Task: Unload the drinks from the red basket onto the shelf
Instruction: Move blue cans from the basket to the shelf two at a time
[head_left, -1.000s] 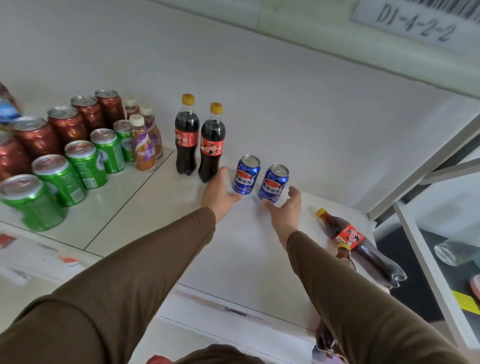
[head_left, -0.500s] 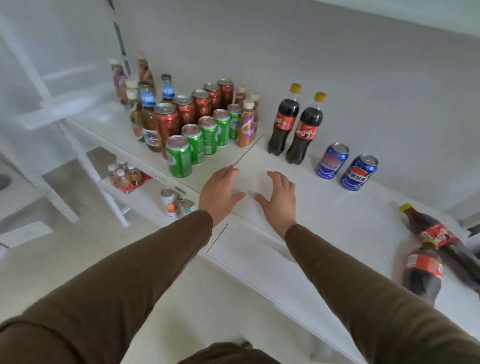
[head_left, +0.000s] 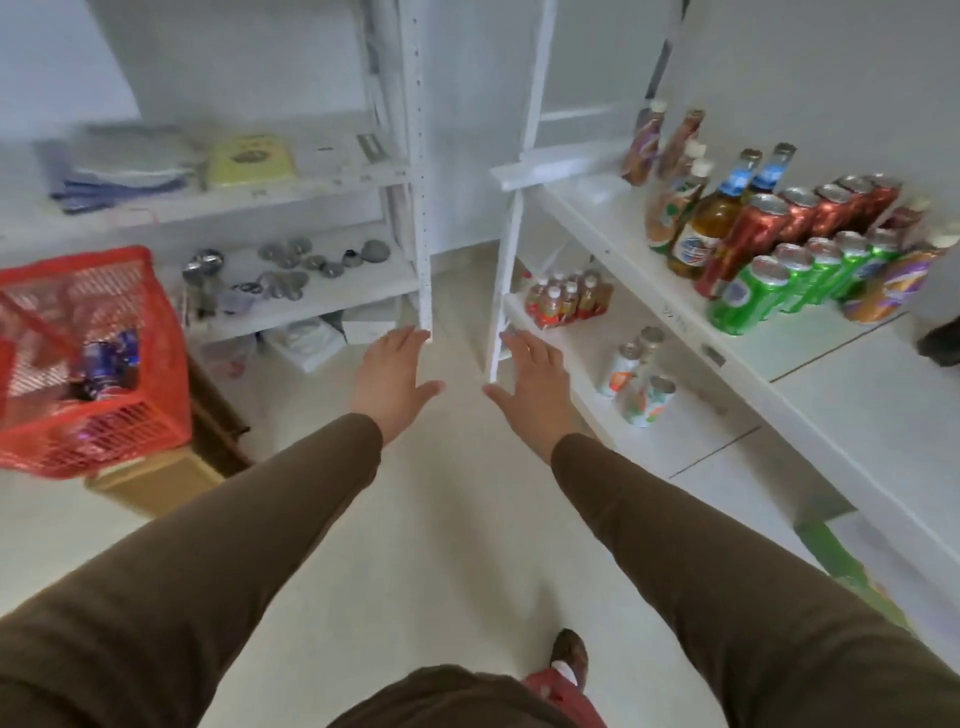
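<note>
The red basket (head_left: 130, 421) stands at the far left on a cardboard box (head_left: 150, 480), with blue cans (head_left: 106, 364) lying inside it. The white shelf (head_left: 841, 395) runs along the right, carrying rows of green cans (head_left: 748, 296), red cans (head_left: 753, 234) and bottles (head_left: 696, 234). My left hand (head_left: 389, 379) and my right hand (head_left: 535, 384) hover over the floor between basket and shelf, palms down, fingers spread, holding nothing.
A second white rack (head_left: 311, 280) at the back holds metal parts and folded items. The lower shelf board (head_left: 691, 441) on the right carries small bottles (head_left: 566, 301) and cans (head_left: 644, 384). A white upright post (head_left: 421, 208) stands between the racks. Pale floor lies ahead.
Both hands let go of the two blue cans on the shelf and pulled back empty. My view swung left, away from the shelf, bringing the red basket into sight.
</note>
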